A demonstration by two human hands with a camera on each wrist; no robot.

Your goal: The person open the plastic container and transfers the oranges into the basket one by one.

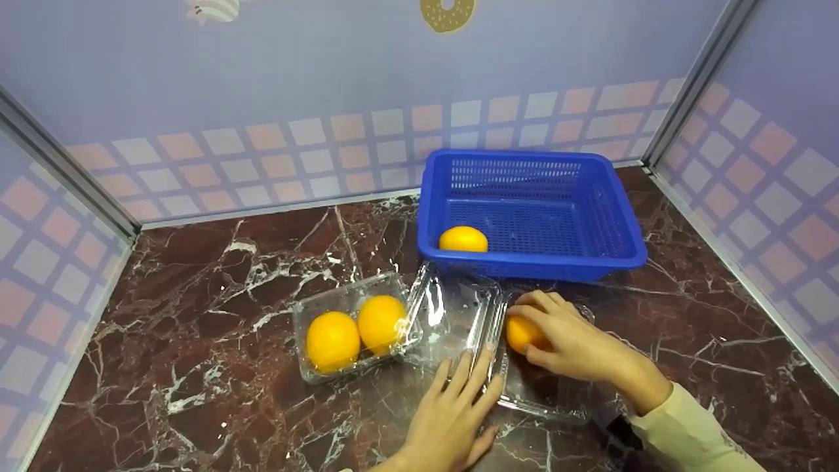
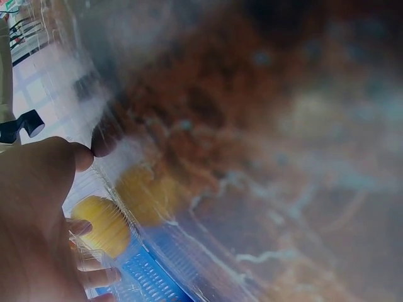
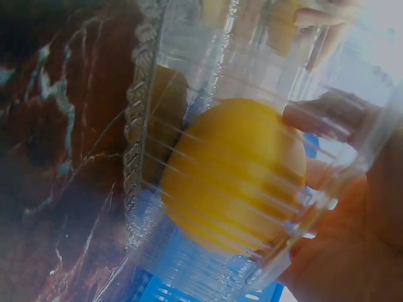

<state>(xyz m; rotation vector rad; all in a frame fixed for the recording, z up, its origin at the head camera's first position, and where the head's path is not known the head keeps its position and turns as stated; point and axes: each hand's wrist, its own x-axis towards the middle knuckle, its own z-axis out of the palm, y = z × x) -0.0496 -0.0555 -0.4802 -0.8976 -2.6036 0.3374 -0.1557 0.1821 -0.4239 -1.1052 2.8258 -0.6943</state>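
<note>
Has two oranges at left inside a clear box. Rests the left hand, fingers straight and spread, on the near part of an unfolded clear container. Shows a lone orange in the near left corner of a blue basket behind. Grips another orange with the right hand, inside the container's right half.

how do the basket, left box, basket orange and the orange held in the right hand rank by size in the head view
1. Basket
2. Left box
3. Unranked: basket orange and held orange, since the basket's front and the right hand each hide part.
</note>
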